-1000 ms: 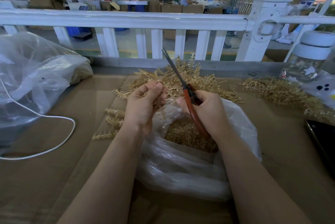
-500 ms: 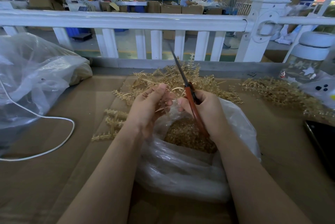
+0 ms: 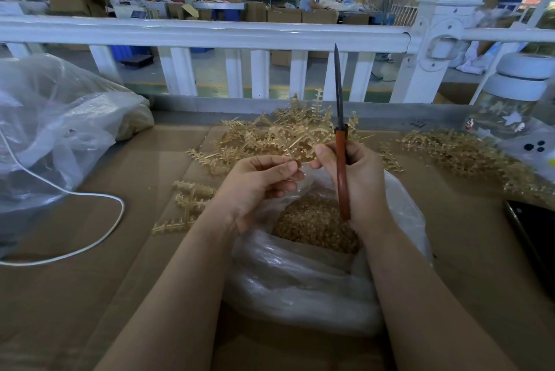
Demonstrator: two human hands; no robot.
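Centre: left hand (image 3: pixel 255 187) pinches a gold sprig (image 3: pixel 301 156); right hand (image 3: pixel 359 187) grips orange scissors (image 3: pixel 341 172), blades together, tips toward 12 o'clock, over an open bag (image 3: pixel 300 280). Sprig pile (image 3: pixel 270 133) at 12, clear sack (image 3: pixel 60 130) and white cable (image 3: pixel 99 238) at 9, jar (image 3: pixel 516 94) at 2. The gold sprig's outline is lost against the pile; dark slab (image 3: pixel 534 238) at 3 is cut off.

Your phone (image 3: pixel 531 238) cut off at right, big bag (image 3: pixel 54 136) cut off at left, bit (image 3: pixel 297 164) in left hand (image 3: pixel 255 187) too tiny.

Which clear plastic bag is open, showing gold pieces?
The near bag in the middle, gold pieces inside; the left bag lies bunched by the white cable.
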